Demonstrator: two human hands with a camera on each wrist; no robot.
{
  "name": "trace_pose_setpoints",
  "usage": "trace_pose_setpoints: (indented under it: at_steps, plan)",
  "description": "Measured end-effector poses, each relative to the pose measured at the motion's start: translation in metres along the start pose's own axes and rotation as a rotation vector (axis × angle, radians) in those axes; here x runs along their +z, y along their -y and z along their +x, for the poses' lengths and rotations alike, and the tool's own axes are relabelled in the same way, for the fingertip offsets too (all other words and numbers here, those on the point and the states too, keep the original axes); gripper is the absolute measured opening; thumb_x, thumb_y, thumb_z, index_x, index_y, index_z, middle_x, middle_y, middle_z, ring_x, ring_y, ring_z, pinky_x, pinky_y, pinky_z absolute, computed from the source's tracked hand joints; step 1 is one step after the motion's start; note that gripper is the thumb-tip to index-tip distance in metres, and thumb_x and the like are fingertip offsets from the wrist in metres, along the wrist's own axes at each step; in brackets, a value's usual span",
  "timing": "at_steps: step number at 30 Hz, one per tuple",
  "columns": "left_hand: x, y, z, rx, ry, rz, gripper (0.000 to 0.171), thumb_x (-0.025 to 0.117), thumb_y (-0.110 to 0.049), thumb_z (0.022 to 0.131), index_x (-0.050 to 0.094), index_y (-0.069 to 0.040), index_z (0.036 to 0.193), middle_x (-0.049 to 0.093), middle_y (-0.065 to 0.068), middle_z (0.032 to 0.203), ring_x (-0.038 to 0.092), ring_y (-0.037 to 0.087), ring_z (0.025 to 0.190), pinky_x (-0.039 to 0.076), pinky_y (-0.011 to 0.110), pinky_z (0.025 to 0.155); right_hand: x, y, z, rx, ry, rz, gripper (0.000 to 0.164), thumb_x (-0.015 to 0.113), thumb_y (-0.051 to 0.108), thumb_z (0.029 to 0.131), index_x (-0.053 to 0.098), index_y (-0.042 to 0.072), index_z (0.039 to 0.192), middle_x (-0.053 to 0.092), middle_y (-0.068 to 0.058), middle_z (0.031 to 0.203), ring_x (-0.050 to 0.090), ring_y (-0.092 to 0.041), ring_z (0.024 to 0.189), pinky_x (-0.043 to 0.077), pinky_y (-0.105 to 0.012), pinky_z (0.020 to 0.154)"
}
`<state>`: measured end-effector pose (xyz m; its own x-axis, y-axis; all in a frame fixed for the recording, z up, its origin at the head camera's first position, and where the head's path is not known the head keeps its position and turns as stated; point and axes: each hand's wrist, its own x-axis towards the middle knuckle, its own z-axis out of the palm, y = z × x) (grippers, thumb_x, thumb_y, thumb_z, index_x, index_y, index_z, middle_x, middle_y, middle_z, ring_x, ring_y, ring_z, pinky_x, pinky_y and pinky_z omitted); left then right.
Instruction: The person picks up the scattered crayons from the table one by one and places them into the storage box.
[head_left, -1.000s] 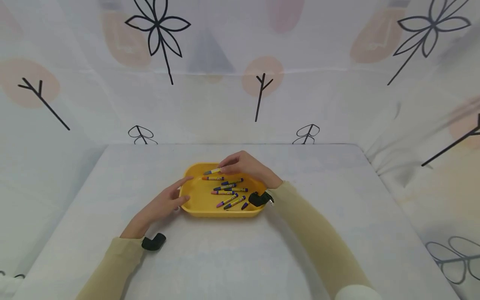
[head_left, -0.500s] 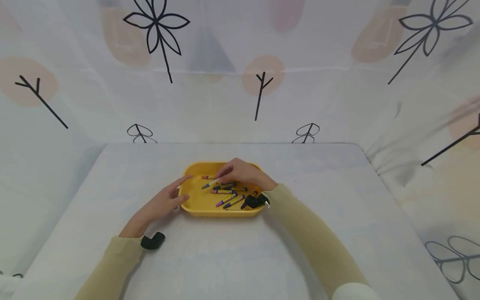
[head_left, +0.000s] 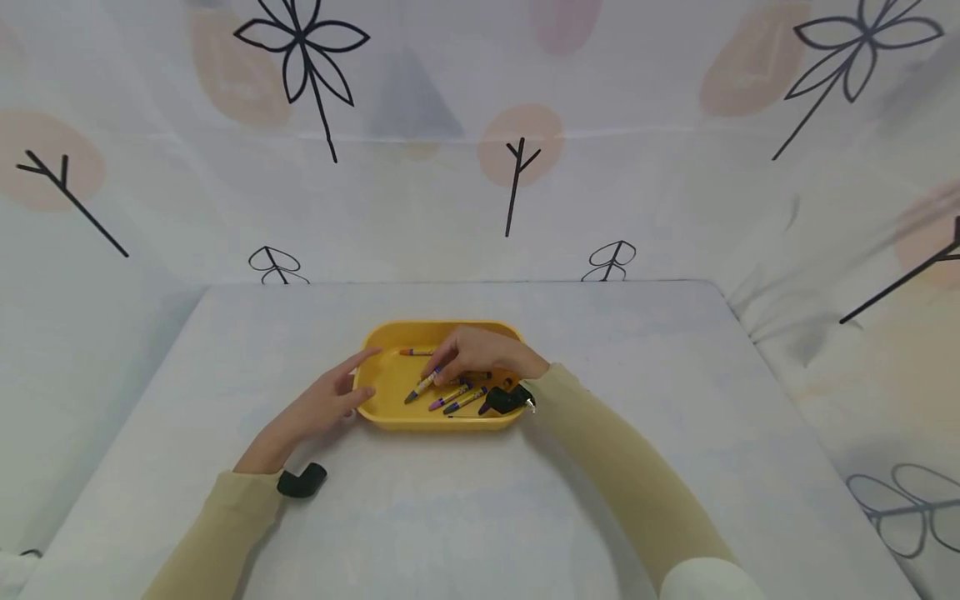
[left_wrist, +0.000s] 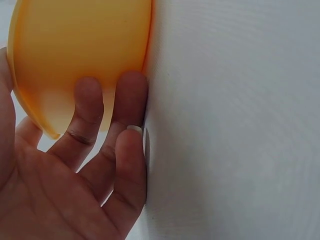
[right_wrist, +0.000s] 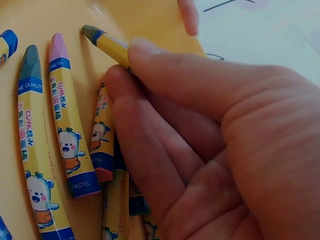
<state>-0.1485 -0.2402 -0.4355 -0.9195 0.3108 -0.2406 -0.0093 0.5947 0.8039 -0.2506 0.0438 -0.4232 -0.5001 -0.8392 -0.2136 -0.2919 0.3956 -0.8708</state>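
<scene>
White cloth covers the worktop [head_left: 480, 500]. Right hand [head_left: 480, 354] pinches a grey-tipped crayon [head_left: 422, 386] low inside the yellow tray [head_left: 386, 400]; left hand [head_left: 318, 408], fingers straight, braces its wall. Best to keep that brace firm and the grip near the crayon's middle.

The head camera looks forward and down across the whole table [head_left: 480, 517], while each wrist camera sits very close, the left beside the yellow tray's [left_wrist: 75, 45] outer wall, the right inside that same tray
</scene>
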Motion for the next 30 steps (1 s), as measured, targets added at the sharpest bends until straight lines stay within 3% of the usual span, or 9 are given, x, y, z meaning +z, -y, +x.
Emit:
trace_pose_setpoints:
  at_steps: [3, 7, 15, 21, 26, 30]
  plan:
    - [-0.001, -0.001, -0.001, -0.011, 0.0, 0.016, 0.065, 0.06, -0.03, 0.1, 0.028, -0.031, 0.157, 0.06, 0.014, 0.109, 0.057, 0.025, 0.081, 0.048, 0.037, 0.072, 0.001, -0.001, 0.002, -0.026, 0.067, 0.04, 0.028, 0.073, 0.009, 0.09, 0.073, 0.006, 0.119, 0.072, -0.001, 0.114, 0.066, -0.012, 0.104, 0.051, -0.029, 0.089]
    - [-0.004, -0.001, -0.004, -0.022, 0.001, 0.051, 0.066, 0.061, -0.032, 0.099, 0.029, -0.032, 0.157, 0.061, 0.013, 0.108, 0.057, 0.025, 0.081, 0.048, 0.037, 0.072, 0.002, 0.001, 0.003, -0.033, 0.094, 0.09, 0.035, 0.073, 0.007, 0.09, 0.069, 0.004, 0.124, 0.07, -0.003, 0.119, 0.065, -0.012, 0.111, 0.05, -0.03, 0.093]
    - [-0.005, 0.0, -0.004, -0.008, -0.004, 0.112, 0.065, 0.062, -0.036, 0.099, 0.031, -0.03, 0.156, 0.059, 0.017, 0.127, 0.059, 0.025, 0.092, 0.049, 0.037, 0.075, 0.001, 0.009, -0.002, -0.063, 0.015, 0.191, 0.034, 0.07, 0.006, 0.092, 0.068, 0.003, 0.126, 0.071, -0.005, 0.116, 0.066, -0.017, 0.111, 0.05, -0.033, 0.094]
    - [-0.004, -0.002, -0.005, -0.004, -0.022, 0.183, 0.065, 0.063, -0.038, 0.098, 0.033, -0.031, 0.156, 0.06, 0.016, 0.13, 0.059, 0.026, 0.098, 0.05, 0.041, 0.081, -0.005, 0.023, -0.012, -0.114, -0.052, 0.128, 0.03, 0.071, 0.01, 0.093, 0.072, 0.008, 0.122, 0.072, -0.002, 0.115, 0.066, -0.015, 0.11, 0.049, -0.031, 0.095]
    - [-0.002, -0.004, -0.007, 0.021, -0.059, 0.221, 0.063, 0.064, -0.038, 0.097, 0.038, -0.027, 0.154, 0.064, 0.007, 0.102, 0.057, 0.023, 0.084, 0.047, 0.037, 0.072, -0.013, 0.034, -0.031, -0.168, -0.086, 0.138, 0.029, 0.069, 0.009, 0.094, 0.071, 0.006, 0.122, 0.071, -0.004, 0.116, 0.066, -0.019, 0.111, 0.048, -0.034, 0.097]
    - [-0.005, -0.004, -0.014, 0.05, -0.119, 0.191, 0.058, 0.063, -0.037, 0.098, 0.043, -0.023, 0.151, 0.059, 0.003, 0.082, 0.054, 0.023, 0.074, 0.044, 0.034, 0.064, -0.019, 0.037, -0.053, -0.167, -0.154, 0.133, 0.027, 0.069, 0.016, 0.095, 0.072, 0.01, 0.122, 0.072, -0.003, 0.114, 0.066, -0.019, 0.11, 0.048, -0.034, 0.097]
